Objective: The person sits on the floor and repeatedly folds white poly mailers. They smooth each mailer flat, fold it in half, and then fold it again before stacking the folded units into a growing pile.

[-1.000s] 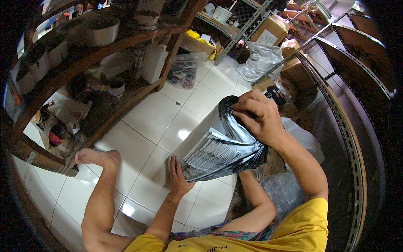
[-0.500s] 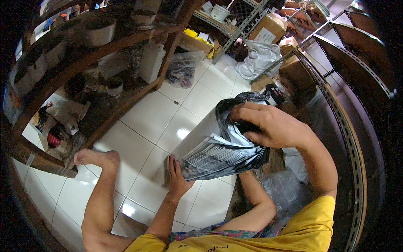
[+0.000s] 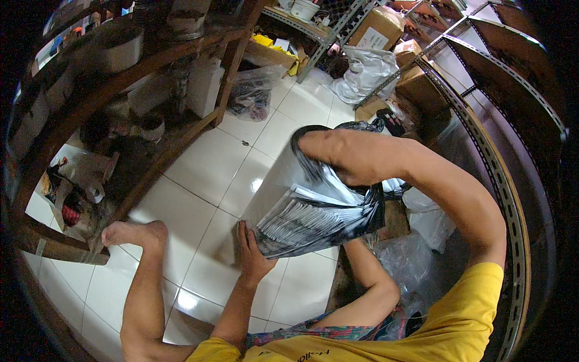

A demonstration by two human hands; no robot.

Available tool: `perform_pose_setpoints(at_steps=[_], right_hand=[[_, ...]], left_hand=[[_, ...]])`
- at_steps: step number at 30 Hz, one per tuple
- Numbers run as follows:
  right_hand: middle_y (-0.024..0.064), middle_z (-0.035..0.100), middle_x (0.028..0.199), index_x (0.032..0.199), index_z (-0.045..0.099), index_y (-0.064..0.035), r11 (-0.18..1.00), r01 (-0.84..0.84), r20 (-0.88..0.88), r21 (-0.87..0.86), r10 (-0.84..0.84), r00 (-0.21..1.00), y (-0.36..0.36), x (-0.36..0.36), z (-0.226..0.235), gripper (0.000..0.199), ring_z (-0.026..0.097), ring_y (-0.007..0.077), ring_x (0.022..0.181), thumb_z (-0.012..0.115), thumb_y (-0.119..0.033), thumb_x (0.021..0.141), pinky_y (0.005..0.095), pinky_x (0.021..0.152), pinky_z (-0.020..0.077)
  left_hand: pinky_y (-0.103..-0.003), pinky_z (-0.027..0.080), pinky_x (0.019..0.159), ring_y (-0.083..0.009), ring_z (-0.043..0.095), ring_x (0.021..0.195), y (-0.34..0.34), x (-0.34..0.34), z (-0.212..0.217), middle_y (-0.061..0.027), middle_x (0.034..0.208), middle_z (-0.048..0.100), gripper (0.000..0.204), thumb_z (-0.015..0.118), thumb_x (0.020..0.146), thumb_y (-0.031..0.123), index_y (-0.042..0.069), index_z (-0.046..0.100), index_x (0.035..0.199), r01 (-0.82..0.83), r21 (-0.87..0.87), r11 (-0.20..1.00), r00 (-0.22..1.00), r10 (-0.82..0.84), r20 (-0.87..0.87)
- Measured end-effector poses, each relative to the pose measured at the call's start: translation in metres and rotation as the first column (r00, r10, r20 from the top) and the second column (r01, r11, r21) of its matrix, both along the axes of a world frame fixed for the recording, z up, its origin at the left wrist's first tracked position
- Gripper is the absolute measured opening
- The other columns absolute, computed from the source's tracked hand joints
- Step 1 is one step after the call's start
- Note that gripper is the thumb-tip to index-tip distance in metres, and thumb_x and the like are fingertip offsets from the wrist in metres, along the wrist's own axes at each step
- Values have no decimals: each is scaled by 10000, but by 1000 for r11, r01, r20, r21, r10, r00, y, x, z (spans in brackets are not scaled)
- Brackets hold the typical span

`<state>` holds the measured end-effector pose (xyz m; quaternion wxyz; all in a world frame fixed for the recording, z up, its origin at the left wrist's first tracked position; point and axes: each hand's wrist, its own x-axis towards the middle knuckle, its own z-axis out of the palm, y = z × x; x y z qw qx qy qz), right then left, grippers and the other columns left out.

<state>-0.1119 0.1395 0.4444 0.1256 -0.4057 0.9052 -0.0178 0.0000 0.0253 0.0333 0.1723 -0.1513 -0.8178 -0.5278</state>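
A thick bundle of thin folded plastic sheets, silver-grey with black edges, stands tilted in front of me between my legs. They look like plastic bags. The fingers of my left hand press on its lower left corner and steady it. Over its upper end lies my right hand, reaching across from the right and blurred by motion. Its fingers go down behind the black rim of the bundle, so their tips are hidden. Crumpled black plastic sticks out beyond that hand.
Wooden shelving with pots and containers runs along the left. Metal racks curve along the right. Clear plastic wrap lies by my right leg. Farther off are a white sack, a cardboard box and a plastic bag on the tiled floor.
My right hand has moved left across the top of the bundle, its forearm now stretched over it. The bundle's top has shifted slightly left. My left hand stays at the lower corner.
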Motion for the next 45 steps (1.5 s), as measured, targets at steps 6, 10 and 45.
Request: perform_pose_setpoints(at_steps=[6,10,45], right_hand=[[282,668,930,1179,493,26,863,482,-227,154,-443,867,12,24,11,432,655,468,929,687,-84,810,521,803,531],[329,648,825,1291,407,23,840,533,-138,98,-519,843,20,41,-9,505,657,495,871,610,-34,832,552,766,530],[280,629,1027,1240,459,23,867,491,-107,83,-482,869,-2,26,-1,464,602,476,1044,610,27,802,506,876,481]], left_hand=[[-617,273,1154,-544,275,1410,1,-1,-3,-364,1521,245,1137,876,686,401,-41,184,1474,-22,13,1000,999,22,-24],[-618,265,1160,-541,256,1418,5,0,-3,-362,1521,238,1152,882,686,387,-11,161,1491,-7,29,1000,999,8,-44],[-629,281,1153,-568,258,1408,6,0,6,-391,1520,199,1137,893,688,362,-6,163,1478,19,54,998,1000,-18,-17]])
